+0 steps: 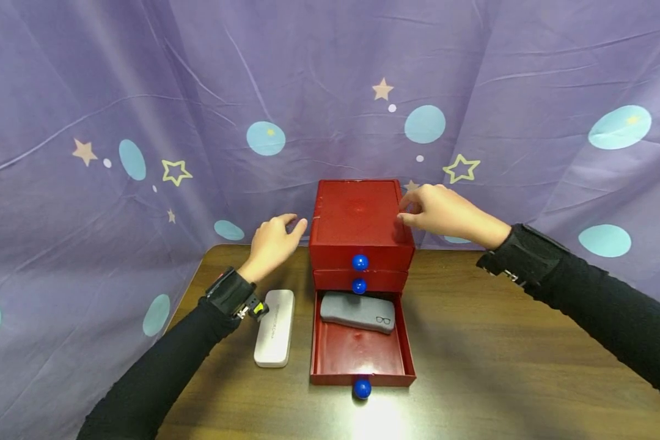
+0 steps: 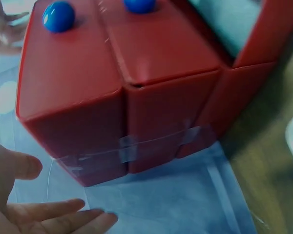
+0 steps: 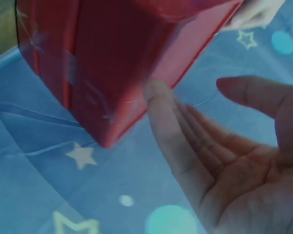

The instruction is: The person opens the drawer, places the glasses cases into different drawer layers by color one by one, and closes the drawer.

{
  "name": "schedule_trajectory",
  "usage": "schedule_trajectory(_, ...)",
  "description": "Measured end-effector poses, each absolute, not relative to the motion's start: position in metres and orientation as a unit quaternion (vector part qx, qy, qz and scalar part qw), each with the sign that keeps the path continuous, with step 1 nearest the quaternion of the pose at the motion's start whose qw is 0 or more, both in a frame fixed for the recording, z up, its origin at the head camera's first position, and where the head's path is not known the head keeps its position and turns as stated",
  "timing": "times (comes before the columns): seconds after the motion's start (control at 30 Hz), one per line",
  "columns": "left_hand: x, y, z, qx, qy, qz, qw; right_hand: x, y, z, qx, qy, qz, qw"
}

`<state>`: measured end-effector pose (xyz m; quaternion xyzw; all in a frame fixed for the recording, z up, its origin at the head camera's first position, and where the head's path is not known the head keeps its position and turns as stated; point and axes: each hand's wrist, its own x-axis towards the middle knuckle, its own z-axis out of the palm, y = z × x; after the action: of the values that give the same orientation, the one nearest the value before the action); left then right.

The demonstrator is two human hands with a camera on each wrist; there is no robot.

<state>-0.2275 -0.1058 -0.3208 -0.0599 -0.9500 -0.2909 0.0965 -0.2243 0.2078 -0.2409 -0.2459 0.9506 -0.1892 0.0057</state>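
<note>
A red drawer unit (image 1: 357,211) with three blue-knobbed drawers stands against the curtain. Its bottom drawer (image 1: 357,360) is pulled out, and a grey glasses case (image 1: 352,310) lies at the back of it. My left hand (image 1: 275,244) hovers off the unit's left side, holding nothing. Its thumb and fingers are spread apart in the left wrist view. By the unit's upper right edge is my right hand (image 1: 445,212), with loosely bent fingers and nothing held. One right fingertip (image 3: 157,90) overlaps the unit's edge in the right wrist view; I cannot tell whether it touches.
On the wooden table (image 1: 500,342), a white oblong case (image 1: 275,330) lies left of the drawer, below my left wrist. A purple curtain (image 1: 330,73) with stars and dots hangs right behind the unit. The open drawer's knob (image 1: 362,388) juts toward me.
</note>
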Motion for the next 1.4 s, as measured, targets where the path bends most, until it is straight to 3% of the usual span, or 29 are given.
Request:
schedule_trajectory(0.27, -0.195, -0.120, -0.338, -0.063, -0.958, -0.265, 0.086, -0.249, 0.219, -0.253, -0.166, 0.949, -0.244, 0.113)
schedule_trajectory(0.67, -0.160, -0.139, -0.372, -0.058, -0.978, -0.202, -0.006, -0.255, 0.220, -0.273, -0.135, 0.899, -0.356, 0.216)
schedule_trajectory(1.03, -0.142, -0.144, -0.409, -0.017, -0.982, -0.179, -0.050, -0.255, 0.212, -0.277, -0.129, 0.894, -0.367, 0.222)
schedule_trajectory(1.4, -0.129, -0.134, -0.449, 0.041, -0.983, -0.176, -0.038, -0.254, 0.212, -0.280, -0.125, 0.896, -0.370, 0.211)
